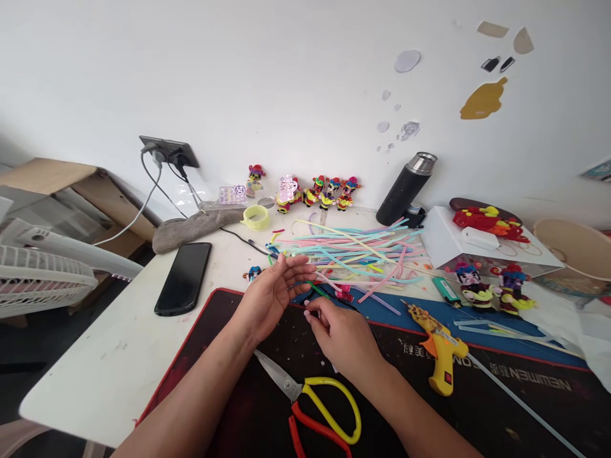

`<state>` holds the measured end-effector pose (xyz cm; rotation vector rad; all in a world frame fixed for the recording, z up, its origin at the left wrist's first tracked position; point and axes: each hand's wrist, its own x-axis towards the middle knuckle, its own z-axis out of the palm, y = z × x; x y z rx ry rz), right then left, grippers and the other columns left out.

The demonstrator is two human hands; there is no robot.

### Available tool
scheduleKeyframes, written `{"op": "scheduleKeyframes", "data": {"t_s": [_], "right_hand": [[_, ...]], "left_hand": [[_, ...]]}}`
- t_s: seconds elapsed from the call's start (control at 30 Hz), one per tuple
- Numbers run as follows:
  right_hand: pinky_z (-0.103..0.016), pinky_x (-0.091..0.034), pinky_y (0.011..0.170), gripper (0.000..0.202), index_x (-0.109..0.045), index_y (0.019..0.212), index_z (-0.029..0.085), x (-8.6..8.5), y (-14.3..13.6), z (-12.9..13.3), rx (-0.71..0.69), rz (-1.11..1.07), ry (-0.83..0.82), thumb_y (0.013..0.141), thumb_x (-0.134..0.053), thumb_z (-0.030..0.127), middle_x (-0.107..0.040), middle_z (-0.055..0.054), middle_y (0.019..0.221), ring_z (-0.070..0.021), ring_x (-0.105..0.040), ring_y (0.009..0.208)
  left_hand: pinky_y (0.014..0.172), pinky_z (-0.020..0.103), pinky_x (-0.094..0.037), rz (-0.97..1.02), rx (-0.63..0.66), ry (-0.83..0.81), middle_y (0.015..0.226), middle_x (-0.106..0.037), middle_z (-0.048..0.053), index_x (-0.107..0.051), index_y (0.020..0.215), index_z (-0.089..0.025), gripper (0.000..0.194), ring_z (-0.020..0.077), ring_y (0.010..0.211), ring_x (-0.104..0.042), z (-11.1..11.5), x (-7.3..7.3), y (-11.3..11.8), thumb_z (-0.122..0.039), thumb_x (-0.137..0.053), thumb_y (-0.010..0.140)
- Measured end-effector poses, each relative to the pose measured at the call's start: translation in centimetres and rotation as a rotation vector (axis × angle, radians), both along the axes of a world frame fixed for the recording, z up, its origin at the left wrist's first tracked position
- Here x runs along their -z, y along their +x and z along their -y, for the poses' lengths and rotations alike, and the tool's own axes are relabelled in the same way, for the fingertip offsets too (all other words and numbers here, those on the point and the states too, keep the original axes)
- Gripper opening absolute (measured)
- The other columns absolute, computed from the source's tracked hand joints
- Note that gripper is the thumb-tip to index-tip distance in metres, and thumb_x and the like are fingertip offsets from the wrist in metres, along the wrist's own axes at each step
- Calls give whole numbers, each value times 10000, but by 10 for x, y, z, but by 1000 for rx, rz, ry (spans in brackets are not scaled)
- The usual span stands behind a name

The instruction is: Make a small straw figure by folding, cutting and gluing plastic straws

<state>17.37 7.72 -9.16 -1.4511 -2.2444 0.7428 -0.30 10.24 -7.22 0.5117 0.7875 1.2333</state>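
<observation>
My left hand (pixel 270 292) is raised over the desk mat, palm turned to the right and fingers stretched out, with nothing seen in it. Just to its right, my right hand (pixel 346 334) has its thumb and forefinger pinched together; whatever is between them is too small to make out. Behind both hands lies a loose pile of pastel pipe cleaners (pixel 344 245). A small pink fuzzy piece (pixel 344 292) sits just beyond my right hand. Scissors (pixel 296 389) with one yellow and one red handle lie partly open below my hands.
A yellow glue gun (pixel 442 356) rests on the mat (pixel 405 407) at right. Several fuzzy figurines (pixel 333 194) line the wall. Also about are a black phone (pixel 184 278), a roll of tape (pixel 256 217), a tilted black thermos (pixel 405 191) and a white fan (pixel 42 270).
</observation>
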Motion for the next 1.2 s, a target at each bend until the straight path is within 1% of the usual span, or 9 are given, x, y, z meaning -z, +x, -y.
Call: {"op": "scheduleKeyframes", "data": {"t_s": [0.1, 0.17, 0.33, 0.43, 0.53, 0.63, 0.73, 0.93, 1.2], "right_hand": [[-277, -345, 580, 162, -727, 1075, 223, -1, 1, 0, 12, -29, -27, 987, -603, 278, -689, 9, 667, -178, -634, 582], [-274, -365, 590, 167, -725, 1080, 222, -1, 2, -1, 21, -81, -52, 982, -601, 276, -685, 12, 666, -176, -636, 587], [-268, -379, 579, 213, -721, 1036, 217, -2, 7, -3, 52, -227, -87, 1016, -532, 311, -640, 27, 610, -159, -609, 548], [-267, -360, 557, 225, -721, 1011, 217, -4, 8, -3, 80, -273, -71, 1020, -530, 336, -593, 42, 566, -148, -572, 513], [-262, -362, 542, 230, -715, 1003, 216, -7, 9, -2, 93, -328, -72, 1019, -529, 349, -570, 45, 559, -143, -559, 502], [-261, -365, 523, 234, -708, 993, 216, -10, 9, -3, 102, -384, -91, 1020, -529, 364, -575, 38, 560, -145, -554, 496], [-264, -366, 513, 234, -708, 978, 215, -11, 10, -3, 125, -416, -89, 1012, -543, 377, -582, 29, 567, -150, -546, 505], [-259, -371, 506, 229, -710, 968, 208, -11, 11, -2, 129, -439, -90, 1004, -553, 372, -567, 35, 562, -144, -537, 499], [-244, -418, 511, 235, -711, 1009, 214, -10, 9, -1, 108, -439, -127, 1016, -534, 368, -606, 31, 573, -145, -590, 490]], "left_hand": [[836, 306, -556, -44, -15, 13, 1103, -762, 145, -774, 1104, -139, 436, 241, 1006, -702, 0, -1, -4, -530, -686, 932], [803, 302, -540, -150, -27, 32, 1077, -763, 131, -773, 1095, -151, 422, 229, 951, -697, 0, -3, -8, -527, -703, 917], [759, 294, -477, -733, -55, 199, 909, -733, 52, -749, 979, -185, 361, 196, 828, -638, -2, -7, -20, -533, -663, 935], [751, 305, -462, -944, 57, 252, 810, -696, 24, -707, 883, -194, 352, 203, 793, -614, -3, -10, -25, -535, -636, 936], [712, 298, -443, -1027, 303, 294, 816, -697, 20, -710, 869, -196, 293, 206, 782, -605, -2, -17, -31, -483, -663, 906], [714, 290, -442, -1066, 431, 322, 847, -700, 20, -716, 863, -202, 226, 206, 803, -609, 1, -25, -36, -424, -680, 889], [660, 280, -430, -1102, 480, 308, 807, -686, 16, -707, 844, -208, 210, 198, 748, -593, 2, -28, -39, -415, -690, 871], [614, 265, -401, -1151, 615, 320, 749, -670, -7, -714, 878, -225, 179, 193, 706, -594, 4, -26, -38, -402, -698, 858], [623, 277, -355, -1307, 750, 364, 806, -707, -8, -709, 988, -247, 169, 205, 730, -625, 6, -23, -30, -259, -688, 821]]}}
